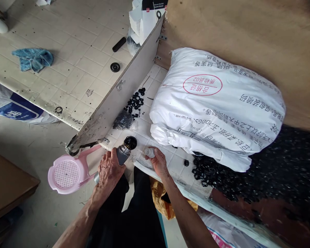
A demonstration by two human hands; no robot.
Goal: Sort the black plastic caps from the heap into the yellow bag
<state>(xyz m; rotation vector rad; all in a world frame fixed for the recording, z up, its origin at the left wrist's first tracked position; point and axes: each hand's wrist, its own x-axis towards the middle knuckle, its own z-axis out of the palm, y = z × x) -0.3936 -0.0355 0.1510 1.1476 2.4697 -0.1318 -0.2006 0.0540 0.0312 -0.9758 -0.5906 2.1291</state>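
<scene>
My left hand (110,169) is wrapped round a grey metal flask (123,155), tilted with its mouth up and to the right. Just past the flask's mouth is a round black cup or lid (130,142) with something dark and shiny in it; whether the two touch I cannot tell. Between the fingers of my right hand (158,161) is a small white cap (149,152), a short way right of the flask. Both hands are over the near edge of the tiled table (142,139).
A full white sack (217,103) lies beyond my right hand, with many small black rings (279,165) beside it. A thin upright board (119,82) divides the tables. Left of my left hand stands a pink plastic stool (65,174). A blue cloth (34,59) lies farther off.
</scene>
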